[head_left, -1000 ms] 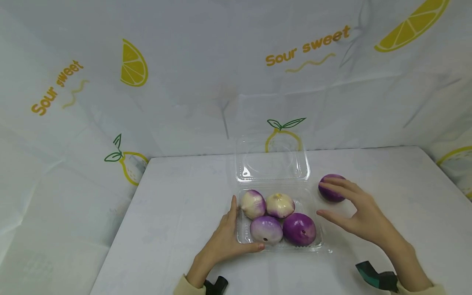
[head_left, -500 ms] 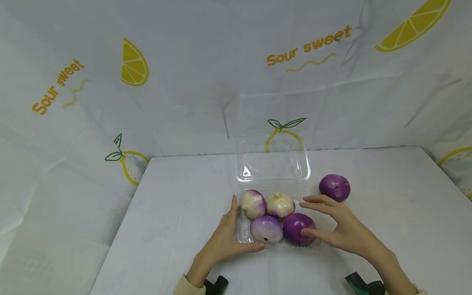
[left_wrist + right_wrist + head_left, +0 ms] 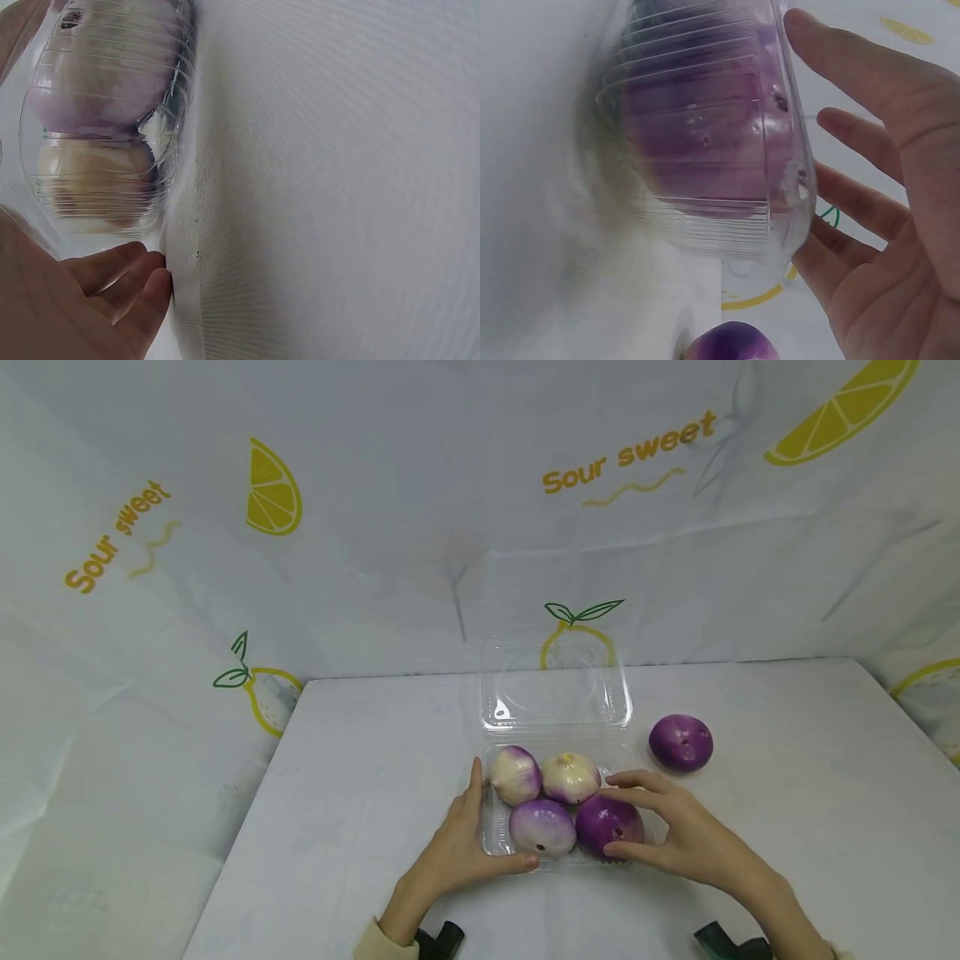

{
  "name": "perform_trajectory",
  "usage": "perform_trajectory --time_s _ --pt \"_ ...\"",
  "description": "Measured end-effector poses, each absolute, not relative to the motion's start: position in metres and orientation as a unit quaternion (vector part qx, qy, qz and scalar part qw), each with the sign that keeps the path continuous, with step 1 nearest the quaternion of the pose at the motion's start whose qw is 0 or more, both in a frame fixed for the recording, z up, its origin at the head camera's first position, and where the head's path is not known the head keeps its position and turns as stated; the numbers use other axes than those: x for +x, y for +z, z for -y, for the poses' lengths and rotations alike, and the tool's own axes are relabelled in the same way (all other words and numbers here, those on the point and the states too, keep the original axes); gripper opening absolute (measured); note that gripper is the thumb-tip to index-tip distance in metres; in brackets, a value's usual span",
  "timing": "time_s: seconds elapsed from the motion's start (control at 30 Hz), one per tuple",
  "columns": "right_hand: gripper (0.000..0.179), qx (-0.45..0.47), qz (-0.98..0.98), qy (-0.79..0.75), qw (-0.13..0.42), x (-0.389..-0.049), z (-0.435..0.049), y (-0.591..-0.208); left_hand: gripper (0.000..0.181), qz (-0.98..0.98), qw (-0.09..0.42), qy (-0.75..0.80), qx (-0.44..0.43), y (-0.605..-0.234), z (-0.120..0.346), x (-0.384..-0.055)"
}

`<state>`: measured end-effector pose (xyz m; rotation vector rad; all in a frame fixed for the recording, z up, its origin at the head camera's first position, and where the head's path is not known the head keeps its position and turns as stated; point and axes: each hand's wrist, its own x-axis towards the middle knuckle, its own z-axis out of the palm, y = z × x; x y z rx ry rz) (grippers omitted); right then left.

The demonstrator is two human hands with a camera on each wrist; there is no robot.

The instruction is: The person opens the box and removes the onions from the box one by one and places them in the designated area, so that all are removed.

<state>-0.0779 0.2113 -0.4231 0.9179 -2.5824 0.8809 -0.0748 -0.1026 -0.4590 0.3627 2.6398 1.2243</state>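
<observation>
Dark purple vegetable (image 3: 609, 822), one, roundish, no clear long axis: at four o'clock in the clear container (image 3: 492, 837), nine o'clock from your right hand (image 3: 686, 831), the nearer. That hand: fingers and thumb parted, gripping nothing. Your left hand (image 3: 465, 852): relaxed at the container's eight o'clock corner. Loose purple vegetable (image 3: 681, 743): twelve o'clock from your right.

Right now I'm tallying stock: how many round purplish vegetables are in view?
5: in the clear container, back-left one, back-right one, front-left one, front-right one; fifth one on the table, right of the container. None appears hidden.
</observation>
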Motion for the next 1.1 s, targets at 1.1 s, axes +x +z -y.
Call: perform_trajectory --time_s 1.1 --pt "0.067 0.275 0.931 0.237 0.034 -0.079 -0.207 -0.42 0.144 -0.896 0.104 0.414 0.123 -0.46 0.102 -0.075"
